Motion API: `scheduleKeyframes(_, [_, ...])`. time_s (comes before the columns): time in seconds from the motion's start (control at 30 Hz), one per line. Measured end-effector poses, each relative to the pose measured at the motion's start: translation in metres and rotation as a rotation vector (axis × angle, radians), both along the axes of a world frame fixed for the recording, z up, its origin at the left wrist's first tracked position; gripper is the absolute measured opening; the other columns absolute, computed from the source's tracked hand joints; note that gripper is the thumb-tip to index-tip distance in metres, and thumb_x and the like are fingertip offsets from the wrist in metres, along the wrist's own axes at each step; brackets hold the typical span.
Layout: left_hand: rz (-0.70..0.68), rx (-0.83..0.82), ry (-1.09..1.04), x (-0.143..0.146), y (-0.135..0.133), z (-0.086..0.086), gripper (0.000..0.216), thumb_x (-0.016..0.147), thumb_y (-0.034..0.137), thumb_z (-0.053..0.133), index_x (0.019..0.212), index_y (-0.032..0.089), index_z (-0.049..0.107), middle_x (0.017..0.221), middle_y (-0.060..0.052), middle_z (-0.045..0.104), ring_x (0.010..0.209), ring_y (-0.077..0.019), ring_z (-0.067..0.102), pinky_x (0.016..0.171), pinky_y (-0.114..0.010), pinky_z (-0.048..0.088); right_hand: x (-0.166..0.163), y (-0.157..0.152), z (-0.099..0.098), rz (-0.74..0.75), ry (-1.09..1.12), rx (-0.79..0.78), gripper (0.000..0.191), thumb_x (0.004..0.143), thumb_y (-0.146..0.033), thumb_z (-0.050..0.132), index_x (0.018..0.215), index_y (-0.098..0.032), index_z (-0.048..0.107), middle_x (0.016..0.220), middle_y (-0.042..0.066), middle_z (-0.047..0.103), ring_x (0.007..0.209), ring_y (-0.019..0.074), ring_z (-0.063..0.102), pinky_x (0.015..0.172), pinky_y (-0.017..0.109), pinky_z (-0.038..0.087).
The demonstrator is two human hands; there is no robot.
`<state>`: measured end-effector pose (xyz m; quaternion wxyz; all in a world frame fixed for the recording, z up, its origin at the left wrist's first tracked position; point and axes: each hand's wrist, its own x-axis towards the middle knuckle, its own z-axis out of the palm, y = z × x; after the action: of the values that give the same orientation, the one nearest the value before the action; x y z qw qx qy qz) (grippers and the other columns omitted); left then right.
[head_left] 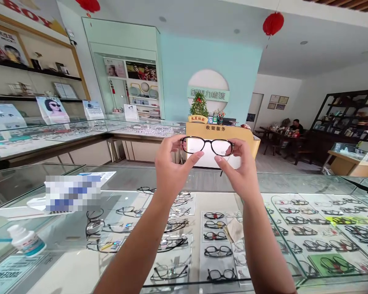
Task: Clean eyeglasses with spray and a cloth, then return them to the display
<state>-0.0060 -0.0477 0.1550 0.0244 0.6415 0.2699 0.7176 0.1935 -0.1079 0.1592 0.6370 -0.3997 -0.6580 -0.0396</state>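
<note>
So left hand (pixel 171 167) has one end of the glasses (pixel 207 141) pinched, thumb at the lower rim, fingers up by the hinge; right hand (pixel 241 171) has the same kind of pinch on the other end. The glasses sit right between them, up above the case (pixel 196 249), long axis running side to side, pretty much level, so neither hand is really nearer. One temple tip (pixel 221 173) pokes out below, by the right thumb. Writing, left to right: a poster (pixel 27 13) says "BOY", the box (pixel 73 195) is pixelated out, the bottle (pixel 27 241) label is too small for me. Round sign (pixel 208 79) ends in 力眼镜, plant partly in the way; the banner (pixel 198 119) looks like 大展鸿图; desk (pixel 221 133) reads 收银服务. Marks on the lenses? Can't make them out.
</note>
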Motion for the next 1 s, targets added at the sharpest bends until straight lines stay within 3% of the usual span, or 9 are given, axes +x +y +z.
scheduleKeyframes(0.37, [0.02,-0.094,0.118,-0.01,0.002,-0.002,0.048,0.091,0.044,0.089,0.134,0.028,0.074,0.122,-0.007,0.077,0.114,-0.0275,0.074,0.104,-0.049,0.061,-0.001,-0.001,0.0,-0.093,-0.048,-0.029,0.047,0.097,-0.047,0.079,0.136,-0.03,0.058,0.116,0.004,0.07,0.106,0.023,0.068,0.096,0.044,0.057])
scheduleKeyframes(0.7, [-0.096,-0.213,0.086,-0.005,0.007,-0.007,0.049,0.091,0.048,0.089,0.135,0.029,0.077,0.122,-0.009,0.078,0.108,-0.0267,0.077,0.102,-0.048,0.064,-0.004,-0.005,-0.001,-0.19,-0.09,0.029,0.049,0.097,-0.046,0.078,0.139,-0.032,0.057,0.12,0.006,0.07,0.11,0.0263,0.068,0.096,0.047,0.057])
scheduleKeyframes(1.0, [-0.14,-0.24,0.057,-0.005,0.013,-0.008,0.054,0.087,0.047,0.092,0.135,0.029,0.076,0.125,-0.01,0.079,0.114,-0.0299,0.077,0.105,-0.051,0.064,-0.002,0.0,-0.002,-0.189,-0.117,0.025,0.05,0.098,-0.046,0.076,0.143,-0.033,0.056,0.13,0.008,0.069,0.115,0.0282,0.068,0.101,0.05,0.057])
